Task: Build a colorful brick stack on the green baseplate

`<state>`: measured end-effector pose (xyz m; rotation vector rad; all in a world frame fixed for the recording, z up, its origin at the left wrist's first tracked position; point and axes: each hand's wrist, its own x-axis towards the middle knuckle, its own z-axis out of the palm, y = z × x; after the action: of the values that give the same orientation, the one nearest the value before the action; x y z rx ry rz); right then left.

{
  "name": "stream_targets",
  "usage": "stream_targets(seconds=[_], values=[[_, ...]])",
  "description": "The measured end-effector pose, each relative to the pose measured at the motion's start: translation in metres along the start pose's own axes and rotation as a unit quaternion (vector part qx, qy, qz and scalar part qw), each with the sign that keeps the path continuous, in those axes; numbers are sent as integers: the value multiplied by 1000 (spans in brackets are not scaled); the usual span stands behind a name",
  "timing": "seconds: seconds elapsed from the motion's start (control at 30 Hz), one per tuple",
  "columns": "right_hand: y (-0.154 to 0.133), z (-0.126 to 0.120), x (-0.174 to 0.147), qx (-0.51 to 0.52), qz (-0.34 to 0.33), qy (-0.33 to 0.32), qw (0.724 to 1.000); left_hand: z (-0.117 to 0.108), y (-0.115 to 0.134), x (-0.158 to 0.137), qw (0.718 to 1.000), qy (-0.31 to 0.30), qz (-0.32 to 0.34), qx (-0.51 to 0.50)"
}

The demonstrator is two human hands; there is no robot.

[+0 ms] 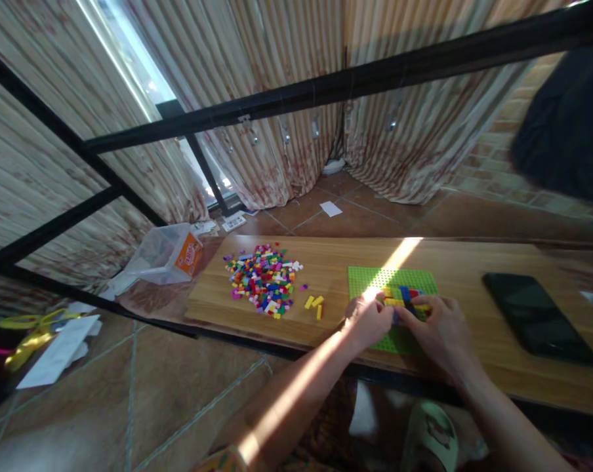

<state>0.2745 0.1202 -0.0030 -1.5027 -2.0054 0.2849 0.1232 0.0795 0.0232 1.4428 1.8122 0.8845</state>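
A green studded baseplate point(424, 278) lies on the wooden table, with a low build of yellow, blue and red toy bricks point(405, 295) on it. My left hand point(368, 321) is closed at the left end of the build, fingertips against a yellow brick. From the right, my right hand point(444, 328) pinches the build's other end, thumb and fingers around yellow bricks. Both hands hide part of the build and of the plate. Several loose yellow bricks point(319, 311) lie on the table, left of my left hand.
A heap of small coloured bricks point(262, 278) covers part of the table's left side. A black tablet-like slab point(540, 318) rests at the right. Beyond the table's left end, a clear plastic box point(161, 252) with an orange label sits on the floor. Black metal bars point(277, 105) cross behind.
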Motion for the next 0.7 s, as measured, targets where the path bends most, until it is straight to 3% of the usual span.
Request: stream_targets(seconds=[0.27, 0.53, 0.7], values=[[7, 5, 2, -5, 23, -13, 1000, 5, 0, -1, 1000, 2, -30, 9], [28, 6, 8, 3, 32, -73, 997, 3, -7, -6, 1000, -30, 2, -8], [34, 7, 6, 14, 35, -75, 997, 4, -5, -9, 1000, -23, 0, 1]])
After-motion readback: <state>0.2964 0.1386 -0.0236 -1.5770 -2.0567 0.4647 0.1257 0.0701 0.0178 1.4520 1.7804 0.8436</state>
